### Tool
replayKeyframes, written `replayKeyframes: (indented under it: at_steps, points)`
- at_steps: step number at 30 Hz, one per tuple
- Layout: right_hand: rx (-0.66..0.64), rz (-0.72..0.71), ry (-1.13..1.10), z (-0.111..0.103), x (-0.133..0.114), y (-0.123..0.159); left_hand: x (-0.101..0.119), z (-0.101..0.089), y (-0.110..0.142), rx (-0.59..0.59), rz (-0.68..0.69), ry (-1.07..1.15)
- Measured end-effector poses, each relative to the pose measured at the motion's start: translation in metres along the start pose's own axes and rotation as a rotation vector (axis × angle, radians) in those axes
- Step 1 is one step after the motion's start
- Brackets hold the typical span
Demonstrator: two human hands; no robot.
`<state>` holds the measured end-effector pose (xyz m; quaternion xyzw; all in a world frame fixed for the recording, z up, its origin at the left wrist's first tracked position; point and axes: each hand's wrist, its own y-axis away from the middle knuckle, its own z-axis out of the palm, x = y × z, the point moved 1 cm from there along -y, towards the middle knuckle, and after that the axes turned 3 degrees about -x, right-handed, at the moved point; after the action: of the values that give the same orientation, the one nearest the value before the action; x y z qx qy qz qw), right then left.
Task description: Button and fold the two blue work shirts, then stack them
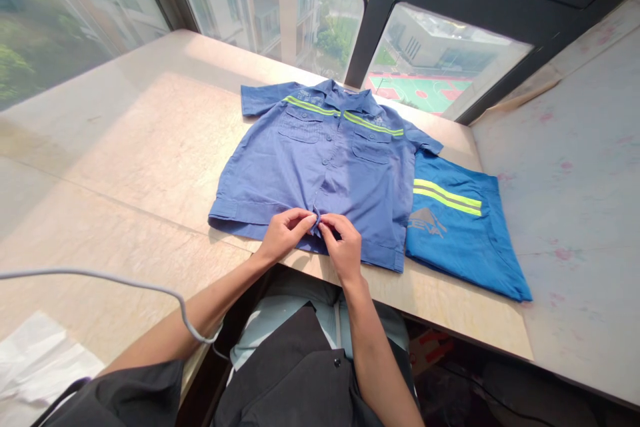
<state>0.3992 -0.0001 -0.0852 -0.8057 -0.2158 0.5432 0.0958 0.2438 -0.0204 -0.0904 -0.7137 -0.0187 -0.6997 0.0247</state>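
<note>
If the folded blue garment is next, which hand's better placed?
Right hand, likely: it's nearer the folded blue garment, which lies on that side of the shirt. The left hand is farther away. Both pinch the shirt's front hem, so the right must release first.

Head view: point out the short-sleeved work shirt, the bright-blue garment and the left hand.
Short-sleeved work shirt [297, 177], head view: on the front panel.
Bright-blue garment [467, 237], head view: on plain cloth near its middle.
Left hand [284, 232], head view: on the middle of the hand.
</note>
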Motion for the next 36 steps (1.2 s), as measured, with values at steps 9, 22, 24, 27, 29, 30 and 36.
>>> replayKeyframes:
  at_steps: [9,22,24,27,29,30,36]
  points:
    - [0.008,0.023,-0.014,0.001,0.001,0.002,-0.007,0.003,0.003,0.080,0.034,-0.127]
    - [-0.074,0.145,-0.071,-0.002,0.000,0.000,-0.014,0.004,0.002,0.097,0.061,-0.032]
    - [-0.087,0.128,-0.053,-0.001,0.000,0.000,-0.014,0.004,0.003,0.086,0.074,-0.045]
    - [-0.108,0.102,-0.024,-0.001,-0.001,0.000,-0.014,0.004,0.004,0.078,0.120,-0.103]
    - [-0.117,0.098,-0.015,-0.002,-0.002,0.000,-0.012,0.004,0.004,0.074,0.150,-0.150]
    - [-0.115,0.098,-0.013,-0.002,-0.003,0.000,-0.012,0.003,0.004,0.072,0.160,-0.169]
    - [-0.082,0.114,-0.032,-0.004,-0.005,-0.002,-0.003,0.004,0.006,0.064,0.218,-0.292]
